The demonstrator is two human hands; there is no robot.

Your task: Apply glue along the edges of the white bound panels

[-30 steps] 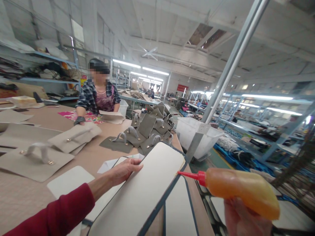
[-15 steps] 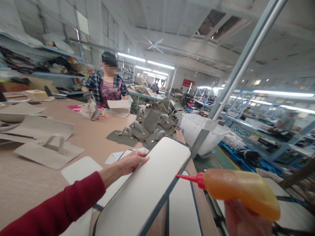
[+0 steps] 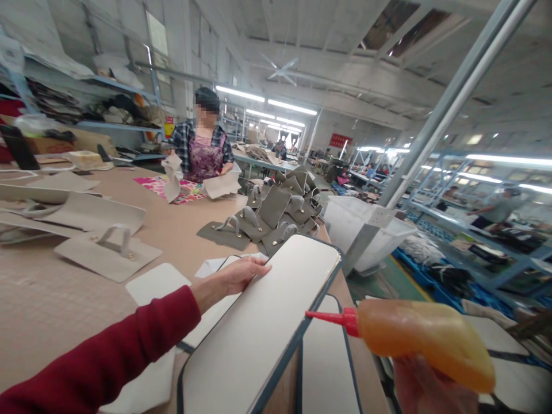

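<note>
My left hand [image 3: 240, 272] grips the left edge of a white panel with dark trim [image 3: 267, 322], which is tilted up off the brown table [image 3: 56, 299]. In my right hand [image 3: 426, 386], at the lower right, is an orange glue bottle [image 3: 425, 337]. Its red nozzle [image 3: 328, 317] points left and touches the panel's dark right edge. My left sleeve is dark red.
More white panels [image 3: 155, 283] lie flat on the table. A heap of grey flaps with handles [image 3: 271, 213] sits beyond, beige ones [image 3: 107, 253] to the left. A person in a plaid shirt [image 3: 202, 149] works at the far end. A white bin [image 3: 366, 230] and a metal post [image 3: 448, 109] stand right.
The nozzle has slid down along the panel's right edge toward me. The view has shifted left. The person at the far end has lifted a beige piece.
</note>
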